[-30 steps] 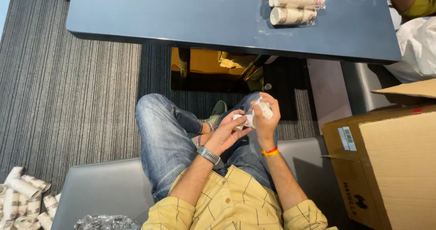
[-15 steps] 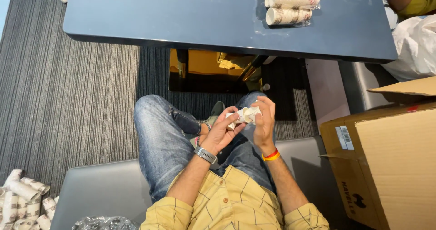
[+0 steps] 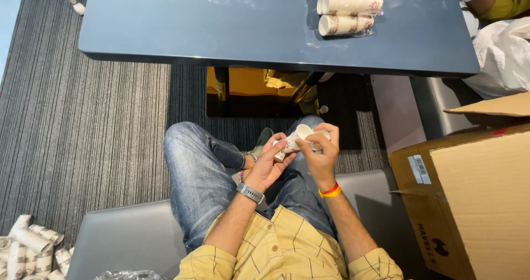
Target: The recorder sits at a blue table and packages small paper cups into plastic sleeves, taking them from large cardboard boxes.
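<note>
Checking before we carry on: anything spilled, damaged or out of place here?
Nothing damaged or spilled. Only oddity: loose paper cup stacks lie jumbled on the carpet at lower left, unlike the stacks laid on the table.

Seen from above, a seated person in jeans and a yellow checked shirt holds a small white paper cup point(image 3: 298, 139) over their lap, the left hand point(image 3: 269, 167) and right hand point(image 3: 322, 153) both gripping it. Ahead stands a dark blue table point(image 3: 221, 31) bearing stacked sleeves of paper cups point(image 3: 348, 9). A cardboard box point(image 3: 475, 197) sits to the right, and more cup stacks point(image 3: 30, 249) lie on the striped carpet at lower left.
</note>
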